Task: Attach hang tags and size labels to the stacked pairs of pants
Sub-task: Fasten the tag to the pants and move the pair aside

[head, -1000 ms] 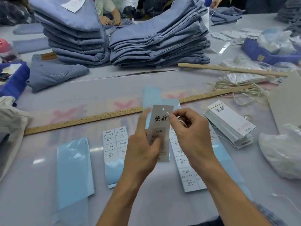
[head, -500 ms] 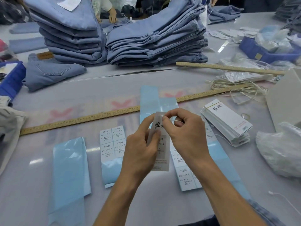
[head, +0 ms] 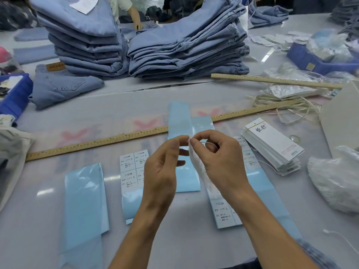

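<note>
left hand: raised above the table, thumb and forefinger pinched on the top edge of the hang tag, other fingers loosely curled.
right hand: just beside the left, pinching a thin white string at the tag's top corner, fingertips of both hands nearly touching.
hang tag: white, blurred, seen almost edge-on, hanging down between the two hands.
tag stack: bundle of white printed hang tags lying on the table to the right, apart from the hands.
size labels: sheets marked 1103# on pale blue backing, flat on the table under and beside the wrists.
blue strips: bare backing strips, left of the labels.
pants: two tall folded stacks of light blue denim at the far side.
rulers: one long wooden ruler across the table's middle, another further right.
strings: loose tangle near the right ruler.
</note>
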Motion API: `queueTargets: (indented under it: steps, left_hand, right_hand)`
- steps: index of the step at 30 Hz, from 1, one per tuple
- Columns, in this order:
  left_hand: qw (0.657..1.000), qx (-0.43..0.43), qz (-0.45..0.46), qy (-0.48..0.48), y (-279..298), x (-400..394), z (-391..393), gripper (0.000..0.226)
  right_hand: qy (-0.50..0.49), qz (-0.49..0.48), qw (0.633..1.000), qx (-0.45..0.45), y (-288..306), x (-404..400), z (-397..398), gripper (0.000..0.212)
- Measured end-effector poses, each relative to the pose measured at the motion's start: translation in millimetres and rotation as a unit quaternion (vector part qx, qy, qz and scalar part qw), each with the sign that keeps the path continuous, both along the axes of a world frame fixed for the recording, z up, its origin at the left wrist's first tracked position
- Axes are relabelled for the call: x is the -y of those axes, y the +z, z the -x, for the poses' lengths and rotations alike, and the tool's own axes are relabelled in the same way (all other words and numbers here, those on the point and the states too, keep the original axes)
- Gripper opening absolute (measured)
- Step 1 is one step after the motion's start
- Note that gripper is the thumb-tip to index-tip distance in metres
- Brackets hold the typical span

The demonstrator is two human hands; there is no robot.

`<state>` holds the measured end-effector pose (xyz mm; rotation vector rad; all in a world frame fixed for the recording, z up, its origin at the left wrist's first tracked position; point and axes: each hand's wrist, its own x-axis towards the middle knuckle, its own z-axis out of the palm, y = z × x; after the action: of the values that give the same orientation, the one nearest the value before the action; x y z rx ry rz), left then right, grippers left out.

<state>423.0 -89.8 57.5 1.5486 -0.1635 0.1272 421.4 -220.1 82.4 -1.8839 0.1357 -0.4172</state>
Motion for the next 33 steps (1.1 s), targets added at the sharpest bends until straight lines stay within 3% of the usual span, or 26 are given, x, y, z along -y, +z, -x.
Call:
queueTargets:
  steps: [3,9,19,22,24,26,29,30,33]
  left_hand:
    - [0.998,-0.027,0.053,0.032,1.1,-4.3,-4.5,0.012]
    - [0.995,-0.021,0.064,0.071,-3.0,-6.8,-6.5,0.006]
    - [0.996,-0.043,-0.002,0.079,-8.6,-2.7,-7.8,0.018]
    - [0.989,-0.013,-0.058,0.137,-4.6,-2.5,-6.0,0.016]
    - [0.973,0.05,-0.14,0.177,-1.3,-4.7,-4.3,0.015]
    - [0.93,0.151,-0.263,0.206,4.0,-6.2,-0.9,0.015]
    - [0.86,0.253,-0.385,0.221,8.9,-2.5,3.5,0.021]
    - [0.856,0.257,-0.392,0.219,9.6,-1.6,4.5,0.019]
    - [0.885,0.207,-0.354,0.22,8.5,-2.8,4.0,0.019]
  right_hand:
    - [0.027,0.028,0.999,0.014,0.3,-4.4,1.3,0.01]
    - [0.052,0.063,0.997,0.018,-3.0,-6.9,0.4,0.014]
    - [0.052,0.037,0.998,0.001,-6.5,-11.0,-0.1,0.01]
    - [0.036,0.063,0.997,-0.023,-6.5,-10.4,-0.5,0.007]
    - [-0.021,0.088,0.996,-0.002,-4.1,-6.0,-1.6,0.017]
    - [-0.043,0.061,0.996,0.052,4.2,-2.0,-2.8,0.02]
    - [0.03,0.063,0.993,0.092,10.0,-1.6,-2.0,0.018]
    - [0.055,0.077,0.991,0.09,9.1,-2.6,-0.8,0.018]
    - [0.095,0.127,0.985,0.072,2.8,-5.3,1.8,0.014]
